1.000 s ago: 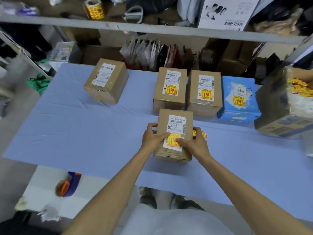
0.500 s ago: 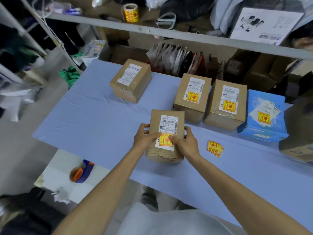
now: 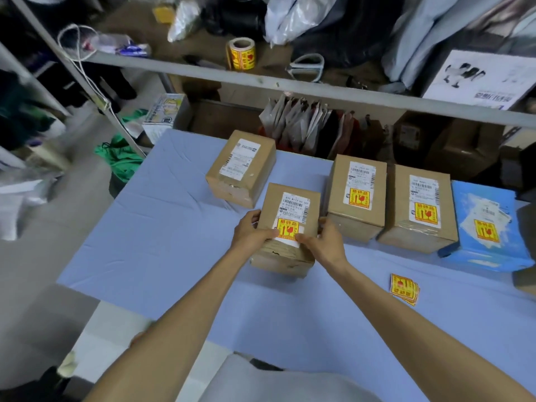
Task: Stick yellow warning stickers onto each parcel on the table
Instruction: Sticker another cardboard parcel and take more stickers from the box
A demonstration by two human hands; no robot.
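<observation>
Up front on the blue table (image 3: pixel 162 227), the small brown parcel (image 3: pixel 290 207) sits between both hands; left hand (image 3: pixel 251 232) and right hand (image 3: pixel 324 242) clasp its side walls, thumbs pressing on top at the edges of the yellow sticker (image 3: pixel 287 227); cardboard looks stiff and probably light, front face a bit crumpled, so I'd hold the sides and not squeeze; the unstickered parcel (image 3: pixel 242 166) behind should grab the same way; spare stickers (image 3: pixel 404 288) lie off to the right, thin and floppy I'd guess, so lift by a corner.
</observation>
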